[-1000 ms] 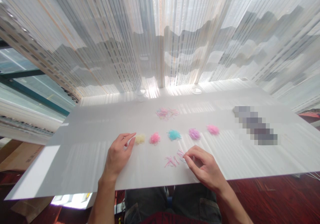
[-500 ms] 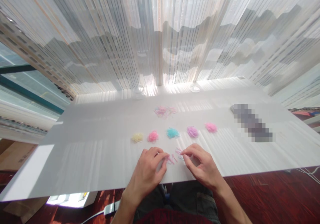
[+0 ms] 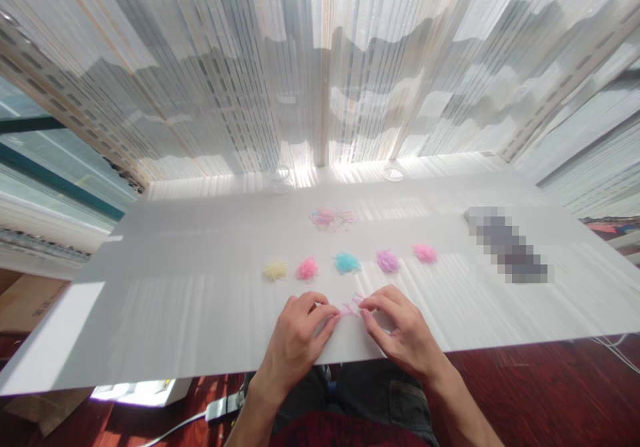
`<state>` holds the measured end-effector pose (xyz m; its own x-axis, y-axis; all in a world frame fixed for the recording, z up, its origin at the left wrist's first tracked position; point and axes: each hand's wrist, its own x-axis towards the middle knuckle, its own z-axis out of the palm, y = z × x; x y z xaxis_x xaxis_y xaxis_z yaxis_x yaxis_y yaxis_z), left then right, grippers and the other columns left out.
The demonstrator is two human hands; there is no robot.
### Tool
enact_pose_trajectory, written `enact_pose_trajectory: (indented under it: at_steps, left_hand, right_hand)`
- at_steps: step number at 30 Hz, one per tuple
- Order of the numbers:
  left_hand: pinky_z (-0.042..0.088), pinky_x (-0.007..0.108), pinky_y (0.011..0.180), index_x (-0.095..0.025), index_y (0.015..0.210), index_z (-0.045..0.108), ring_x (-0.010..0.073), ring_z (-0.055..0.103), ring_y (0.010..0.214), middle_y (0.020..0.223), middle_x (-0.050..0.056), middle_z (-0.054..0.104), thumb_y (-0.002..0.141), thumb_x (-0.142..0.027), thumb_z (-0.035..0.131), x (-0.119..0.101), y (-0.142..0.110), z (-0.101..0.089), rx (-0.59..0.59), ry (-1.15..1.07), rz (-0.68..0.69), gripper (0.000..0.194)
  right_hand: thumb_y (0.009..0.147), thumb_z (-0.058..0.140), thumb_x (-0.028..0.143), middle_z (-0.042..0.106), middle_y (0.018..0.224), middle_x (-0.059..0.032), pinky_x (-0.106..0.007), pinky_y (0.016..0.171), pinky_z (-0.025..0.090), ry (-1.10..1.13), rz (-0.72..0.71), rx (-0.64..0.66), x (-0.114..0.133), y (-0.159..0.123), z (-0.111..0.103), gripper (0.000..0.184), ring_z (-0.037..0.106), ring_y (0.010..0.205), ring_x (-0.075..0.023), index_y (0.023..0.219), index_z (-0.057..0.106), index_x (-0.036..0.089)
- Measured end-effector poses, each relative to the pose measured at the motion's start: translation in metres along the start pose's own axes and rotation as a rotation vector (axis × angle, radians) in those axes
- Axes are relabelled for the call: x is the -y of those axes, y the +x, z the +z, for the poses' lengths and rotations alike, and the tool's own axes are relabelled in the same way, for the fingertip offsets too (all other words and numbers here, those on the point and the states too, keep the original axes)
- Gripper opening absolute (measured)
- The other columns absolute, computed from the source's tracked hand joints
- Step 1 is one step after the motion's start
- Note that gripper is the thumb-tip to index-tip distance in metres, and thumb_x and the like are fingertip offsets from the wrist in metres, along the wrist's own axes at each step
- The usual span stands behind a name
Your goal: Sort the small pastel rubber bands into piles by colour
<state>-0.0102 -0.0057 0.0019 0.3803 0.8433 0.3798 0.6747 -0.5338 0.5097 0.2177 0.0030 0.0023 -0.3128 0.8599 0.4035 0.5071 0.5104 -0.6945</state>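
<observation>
My left hand point(image 3: 301, 327) is at the table's front edge, thumb and index finger pinched on pink strands point(image 3: 347, 311). Opposite it, the thumb and index fingertips of my right hand point(image 3: 404, 330) come together beside the same few loose strands; whether they grip one is too small to make out. Beyond the hands lies a row of small heaps of thin strands: a yellow heap point(image 3: 275, 271), a coral-pink heap point(image 3: 307, 268), a turquoise heap point(image 3: 347, 262), a purple heap point(image 3: 387, 261) and a pink heap point(image 3: 425, 254). Farther back is a mixed-colour heap point(image 3: 331, 218).
The white table point(image 3: 190, 287) spans the view. A blurred-out dark object point(image 3: 510, 247) lies to the right. Two clear round items, a left one point(image 3: 281, 179) and a right one point(image 3: 393, 174), stand by the curtain point(image 3: 320, 67). A power strip point(image 3: 223, 407) lies below.
My left thumb and index finger have closed on the pink strands, which lay loose between the hands before. My right fingertips have drawn closer together. The heaps are unchanged.
</observation>
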Motion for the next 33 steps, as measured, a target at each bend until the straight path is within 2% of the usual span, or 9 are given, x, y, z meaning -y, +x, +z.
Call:
enact_pose_trajectory:
  at_steps: [2, 6, 10, 15, 22, 30, 33]
  left_hand:
    - [0.049, 0.036, 0.08, -0.023, 0.105, 0.07, 0.0186, 0.065, 0.086, 0.101, 0.004, 0.068, 0.105, -0.023, 0.056, 0.0, 0.0, 0.0, -0.018, -0.013, 0.002, 0.015]
    - [0.05, 0.034, 0.079, -0.022, 0.105, 0.071, 0.0187, 0.066, 0.086, 0.1, 0.005, 0.069, 0.105, -0.023, 0.056, -0.001, -0.001, -0.001, -0.05, -0.041, 0.011, 0.015]
    - [0.052, 0.034, 0.08, -0.022, 0.106, 0.071, 0.0186, 0.066, 0.088, 0.099, 0.005, 0.069, 0.105, -0.023, 0.056, -0.005, 0.002, -0.002, -0.071, -0.081, 0.008, 0.015]
    - [0.052, 0.033, 0.081, -0.021, 0.107, 0.07, 0.0186, 0.066, 0.091, 0.1, 0.005, 0.069, 0.103, -0.019, 0.058, -0.01, 0.007, 0.003, -0.047, -0.137, 0.018, 0.013]
    - [0.052, 0.031, 0.074, -0.02, 0.104, 0.067, 0.0178, 0.061, 0.08, 0.098, 0.006, 0.068, 0.104, -0.019, 0.056, -0.01, 0.008, 0.006, -0.052, -0.144, -0.018, 0.012]
    - [0.052, 0.029, 0.072, -0.021, 0.105, 0.067, 0.0162, 0.061, 0.078, 0.098, 0.005, 0.067, 0.104, -0.019, 0.056, -0.009, 0.008, 0.005, -0.023, -0.199, -0.066, 0.011]
    - [0.053, 0.028, 0.071, -0.021, 0.108, 0.065, 0.0143, 0.057, 0.072, 0.1, 0.004, 0.066, 0.102, -0.02, 0.059, -0.009, 0.008, 0.005, -0.044, -0.219, -0.08, 0.008]
  right_hand:
    - [0.098, 0.061, 0.018, 0.066, 0.092, -0.006, -0.035, 0.076, 0.056, -0.007, -0.013, 0.005, -0.001, -0.001, 0.001, 0.009, 0.065, 0.087, -0.0214, 0.104, 0.067, 0.023]
    - [0.097, 0.066, 0.022, 0.067, 0.096, -0.0067, -0.036, 0.077, 0.058, -0.018, -0.052, 0.028, -0.001, -0.002, 0.002, 0.018, 0.065, 0.09, -0.0222, 0.115, 0.066, 0.023]
    - [0.098, 0.066, 0.02, 0.067, 0.096, -0.0062, -0.035, 0.077, 0.058, -0.01, -0.088, 0.039, -0.001, -0.001, 0.003, 0.02, 0.065, 0.09, -0.0213, 0.118, 0.067, 0.023]
    - [0.097, 0.067, 0.016, 0.067, 0.093, -0.0049, -0.032, 0.075, 0.058, 0.009, -0.099, -0.017, -0.001, -0.002, 0.003, 0.015, 0.065, 0.087, -0.0195, 0.11, 0.07, 0.023]
    - [0.096, 0.066, 0.015, 0.067, 0.09, -0.0042, -0.03, 0.074, 0.058, 0.047, -0.052, -0.037, -0.001, -0.002, 0.002, 0.012, 0.066, 0.084, -0.0182, 0.105, 0.071, 0.022]
    - [0.097, 0.067, 0.015, 0.068, 0.088, -0.0037, -0.029, 0.072, 0.058, 0.057, -0.043, -0.05, 0.0, -0.002, 0.001, 0.01, 0.067, 0.082, -0.0173, 0.102, 0.071, 0.023]
    - [0.097, 0.067, 0.014, 0.068, 0.087, -0.0034, -0.029, 0.071, 0.058, 0.066, -0.039, -0.098, 0.001, -0.001, 0.0, 0.01, 0.067, 0.081, -0.0169, 0.101, 0.071, 0.022]
